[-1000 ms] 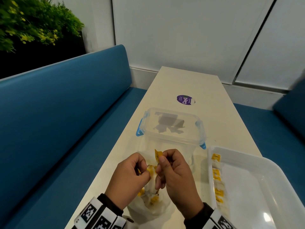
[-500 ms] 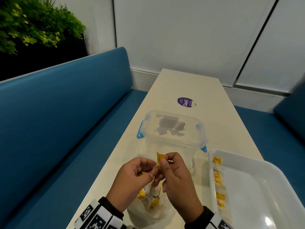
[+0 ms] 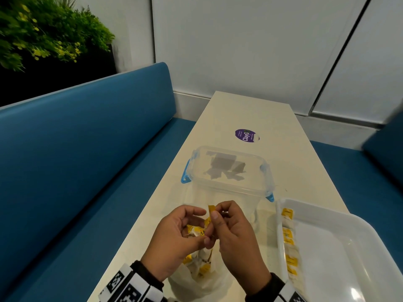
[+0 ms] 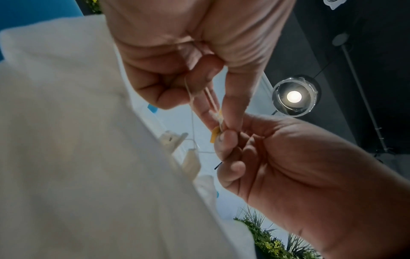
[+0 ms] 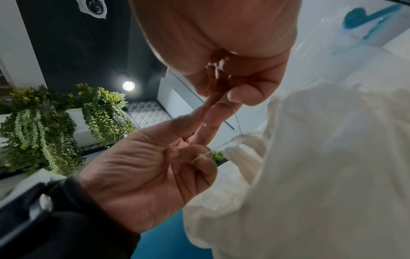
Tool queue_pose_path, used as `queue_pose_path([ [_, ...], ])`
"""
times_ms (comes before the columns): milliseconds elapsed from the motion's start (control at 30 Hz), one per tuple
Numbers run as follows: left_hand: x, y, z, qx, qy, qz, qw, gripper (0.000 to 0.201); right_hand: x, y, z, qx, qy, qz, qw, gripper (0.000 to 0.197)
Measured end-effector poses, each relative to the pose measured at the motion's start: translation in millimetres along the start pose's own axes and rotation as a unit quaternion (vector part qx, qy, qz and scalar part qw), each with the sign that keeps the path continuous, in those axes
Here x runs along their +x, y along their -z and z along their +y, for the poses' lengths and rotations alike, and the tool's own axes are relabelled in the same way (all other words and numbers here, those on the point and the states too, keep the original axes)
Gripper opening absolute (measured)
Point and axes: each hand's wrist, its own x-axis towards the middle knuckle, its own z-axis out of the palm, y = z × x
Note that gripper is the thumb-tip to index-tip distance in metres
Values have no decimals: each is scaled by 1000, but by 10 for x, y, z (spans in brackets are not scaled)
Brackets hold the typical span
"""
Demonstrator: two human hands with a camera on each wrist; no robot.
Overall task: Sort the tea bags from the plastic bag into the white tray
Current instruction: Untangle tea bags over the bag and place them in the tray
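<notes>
Both hands work just above the crumpled translucent plastic bag [image 3: 196, 277]. The right hand [image 3: 234, 236] pinches a small yellow paper tea-bag tag [image 3: 211, 209]; the left hand [image 3: 174, 238] pinches the thin white string [image 4: 192, 112] below it. The strings look tangled, so a hard pull may snap one or drag extra yellow-and-white tea bags [image 3: 199, 232] out. The white plastic tray [image 3: 349, 240], right of the bag, already holds several. The long cream bench [image 3: 250, 114] runs between blue padded seats [image 3: 87, 149] toward a white wall.

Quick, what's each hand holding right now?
Left hand: pinching the tea bag string.
Right hand: pinching the yellow tag.
</notes>
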Motion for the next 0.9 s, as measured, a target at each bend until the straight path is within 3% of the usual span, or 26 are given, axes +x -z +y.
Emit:
queue_pose_path([
  [433, -46, -41, 60, 22, -32, -11, 999, 59, -3, 10, -75, 24, -27, 3, 999, 12],
  [600, -36, -39, 69, -64, -10, -15, 998, 76, 32, 10, -78, 44, -70, 12, 996, 11],
  [900, 5, -17, -36, -34, -18, -11, 999, 31, 18, -10, -82, 66, -123, 30, 990, 14],
])
